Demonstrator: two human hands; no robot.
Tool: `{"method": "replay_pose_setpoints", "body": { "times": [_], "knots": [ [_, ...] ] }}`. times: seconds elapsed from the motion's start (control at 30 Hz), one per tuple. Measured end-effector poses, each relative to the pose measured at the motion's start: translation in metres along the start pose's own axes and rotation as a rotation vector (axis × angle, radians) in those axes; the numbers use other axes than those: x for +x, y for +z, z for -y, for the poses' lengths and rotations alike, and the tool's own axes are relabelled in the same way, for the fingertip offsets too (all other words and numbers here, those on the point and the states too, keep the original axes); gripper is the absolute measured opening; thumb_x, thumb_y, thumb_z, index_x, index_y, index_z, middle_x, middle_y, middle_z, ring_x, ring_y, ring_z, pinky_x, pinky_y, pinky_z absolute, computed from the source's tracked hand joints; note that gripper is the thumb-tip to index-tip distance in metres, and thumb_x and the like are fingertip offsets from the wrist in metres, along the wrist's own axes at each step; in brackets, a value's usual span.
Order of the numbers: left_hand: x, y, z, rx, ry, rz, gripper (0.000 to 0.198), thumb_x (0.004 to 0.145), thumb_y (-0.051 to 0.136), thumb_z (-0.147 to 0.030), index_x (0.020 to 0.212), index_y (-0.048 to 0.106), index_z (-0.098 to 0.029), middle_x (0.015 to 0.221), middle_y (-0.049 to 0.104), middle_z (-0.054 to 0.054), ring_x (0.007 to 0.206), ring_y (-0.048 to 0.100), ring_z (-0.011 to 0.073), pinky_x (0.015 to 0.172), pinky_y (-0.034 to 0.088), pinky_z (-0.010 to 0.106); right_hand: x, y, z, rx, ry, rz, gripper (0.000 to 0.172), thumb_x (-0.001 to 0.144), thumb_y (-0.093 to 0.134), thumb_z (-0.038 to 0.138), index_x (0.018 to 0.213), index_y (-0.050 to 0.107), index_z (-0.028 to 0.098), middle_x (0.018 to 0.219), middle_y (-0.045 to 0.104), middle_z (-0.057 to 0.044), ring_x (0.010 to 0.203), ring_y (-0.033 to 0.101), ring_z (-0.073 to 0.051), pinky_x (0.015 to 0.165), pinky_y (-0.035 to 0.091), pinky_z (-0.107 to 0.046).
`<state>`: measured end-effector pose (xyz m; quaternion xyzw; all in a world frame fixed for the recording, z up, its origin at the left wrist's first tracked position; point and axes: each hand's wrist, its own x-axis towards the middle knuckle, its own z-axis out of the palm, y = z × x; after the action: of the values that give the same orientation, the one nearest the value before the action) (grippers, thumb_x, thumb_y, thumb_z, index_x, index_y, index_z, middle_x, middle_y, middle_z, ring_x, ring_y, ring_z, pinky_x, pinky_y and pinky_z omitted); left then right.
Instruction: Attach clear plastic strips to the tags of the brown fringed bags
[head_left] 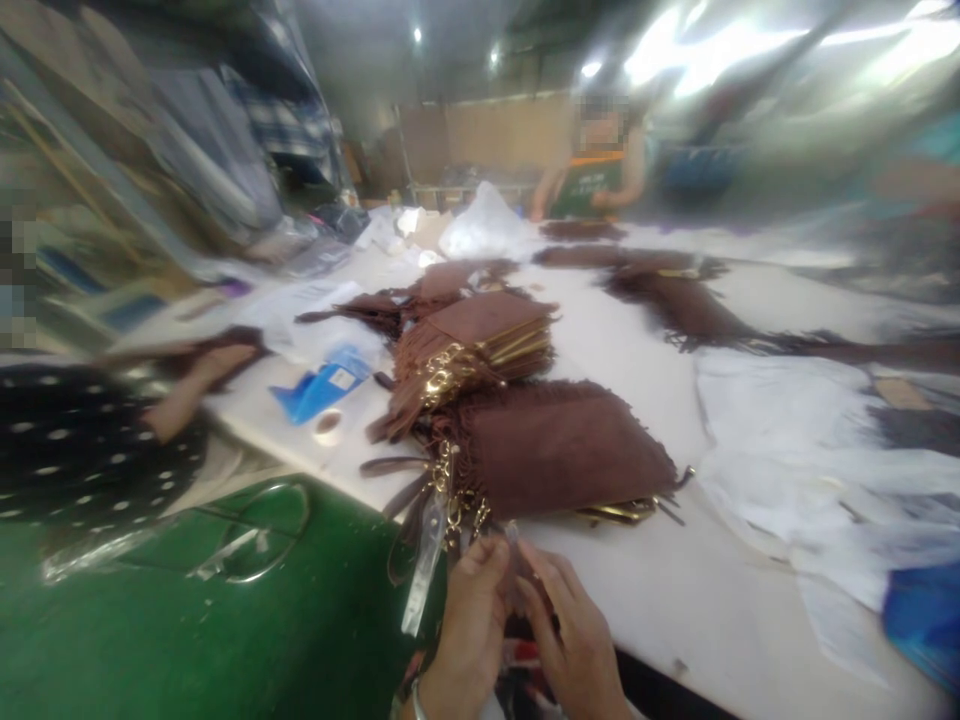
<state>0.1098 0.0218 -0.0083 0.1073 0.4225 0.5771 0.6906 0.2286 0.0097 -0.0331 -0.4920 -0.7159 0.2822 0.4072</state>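
Observation:
At the table's near edge my left hand (474, 605) and my right hand (570, 625) are close together, fingers closed. Between them they pinch a narrow brown strap (513, 568) with a clear, shiny tip; blur hides its details. Just beyond lies a stack of brown fringed bags (570, 445), with gold zippers along its lower edge. Gold chain clasps (454, 500) and brown straps hang from its left side, beside a clear plastic strip (424, 570). Behind it sits a second pile of brown bags (480, 335) with gold hardware.
A blue packet (322, 385) and a tape roll (328, 427) lie left on the white table (645, 580). White plastic sheets (810, 450) cover the right side. A person in a polka-dot top (90, 440) works at left; another person (592, 185) is across the table.

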Motion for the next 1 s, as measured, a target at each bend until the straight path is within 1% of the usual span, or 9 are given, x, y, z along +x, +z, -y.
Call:
{"method": "replay_pose_setpoints", "body": {
  "times": [0.2, 0.33, 0.6, 0.77, 0.93, 1.0],
  "knots": [
    [0.0, 0.001, 0.002, 0.109, 0.044, -0.059, 0.022, 0.079, 0.071, -0.032, 0.088, 0.059, -0.015, 0.076, 0.064, 0.002, 0.062, 0.058, 0.0104, 0.055, 0.04, 0.02, 0.001, -0.003, 0.004, 0.002, 0.017, 0.0, 0.04, 0.096, 0.04, 0.022, 0.136, 0.045, 0.024, 0.12, 0.059, -0.01, 0.111, 0.06, -0.02, 0.091, 0.053, -0.032],
    [0.001, -0.001, 0.005, 0.173, 0.076, -0.091, 0.024, 0.078, 0.072, -0.034, 0.087, 0.059, -0.016, 0.072, 0.061, 0.0, 0.058, 0.055, 0.0095, 0.052, 0.038, 0.02, 0.001, -0.004, 0.004, -0.001, 0.012, -0.022, 0.039, 0.096, 0.04, 0.022, 0.135, 0.046, 0.025, 0.119, 0.061, -0.01, 0.108, 0.061, -0.02, 0.09, 0.054, -0.031],
    [0.006, -0.006, 0.011, 0.299, 0.117, -0.099, 0.024, 0.082, 0.066, -0.039, 0.085, 0.057, -0.016, 0.066, 0.054, -0.003, 0.053, 0.047, 0.0075, 0.05, 0.034, 0.019, 0.0, -0.001, -0.001, 0.016, 0.017, -0.008, 0.04, 0.096, 0.041, 0.023, 0.136, 0.044, 0.025, 0.121, 0.06, -0.009, 0.11, 0.06, -0.019, 0.092, 0.052, -0.03],
    [0.013, -0.01, 0.014, 0.327, 0.117, -0.121, 0.027, 0.078, 0.07, -0.041, 0.081, 0.06, -0.016, 0.059, 0.049, -0.005, 0.048, 0.039, 0.0063, 0.047, 0.028, 0.019, 0.0, -0.002, -0.001, 0.029, 0.016, -0.004, 0.041, 0.096, 0.041, 0.023, 0.137, 0.044, 0.025, 0.12, 0.06, -0.009, 0.109, 0.061, -0.02, 0.09, 0.053, -0.029],
    [0.012, -0.01, 0.012, 0.324, 0.12, -0.106, 0.025, 0.078, 0.07, -0.04, 0.083, 0.06, -0.017, 0.058, 0.047, -0.006, 0.047, 0.038, 0.006, 0.047, 0.027, 0.019, -0.001, -0.003, 0.0, 0.033, 0.021, 0.0, 0.041, 0.096, 0.04, 0.023, 0.137, 0.043, 0.026, 0.12, 0.059, -0.009, 0.11, 0.06, -0.02, 0.09, 0.052, -0.029],
    [0.011, -0.009, 0.011, 0.325, 0.113, -0.106, 0.025, 0.077, 0.071, -0.039, 0.082, 0.06, -0.017, 0.058, 0.048, -0.006, 0.047, 0.038, 0.006, 0.047, 0.027, 0.018, -0.001, -0.003, 0.0, 0.037, 0.025, 0.006, 0.042, 0.096, 0.04, 0.022, 0.138, 0.043, 0.026, 0.12, 0.059, -0.009, 0.109, 0.06, -0.019, 0.089, 0.053, -0.028]
  ]
}}
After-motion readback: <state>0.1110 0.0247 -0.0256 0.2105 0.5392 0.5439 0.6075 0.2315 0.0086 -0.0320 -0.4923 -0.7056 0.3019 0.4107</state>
